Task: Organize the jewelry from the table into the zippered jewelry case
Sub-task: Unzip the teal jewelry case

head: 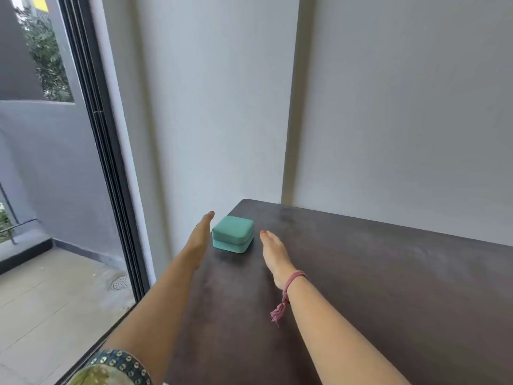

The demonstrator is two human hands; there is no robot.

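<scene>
Head view shows the teal jewelry case (pixel 233 234) sitting closed on the dark table (pixel 374 287), near the table's far left corner and close to the wall. It is a squarish box with rounded corners, and a seam runs round its middle where the lid meets the base; the zipper itself is too small to make out.

Both arms reach forward toward it. The left hand (pixel 200 236) lies edge-on just beside the case's left side, fingers straight and pressed together, tips pointing to the wall. It seems to be just short of touching the case, though the blur there makes that hard to confirm. The right hand (pixel 273 252) is on the other side, a little apart from the case's right edge and nearer the camera, also edge-on with fingers straight and held together. Neither hand holds anything. The fingernails are painted orange-red.

A pink thread bracelet (pixel 294 282) with a hanging tassel is tied round the right wrist. A patterned sleeve (pixel 119 365) shows at the bottom left.

Behind the table stands a pale grey wall (pixel 388 107). To the left is a dark-framed sliding glass door (pixel 105 162), and beyond it a tiled balcony floor with a round drain (pixel 120 283).
</scene>
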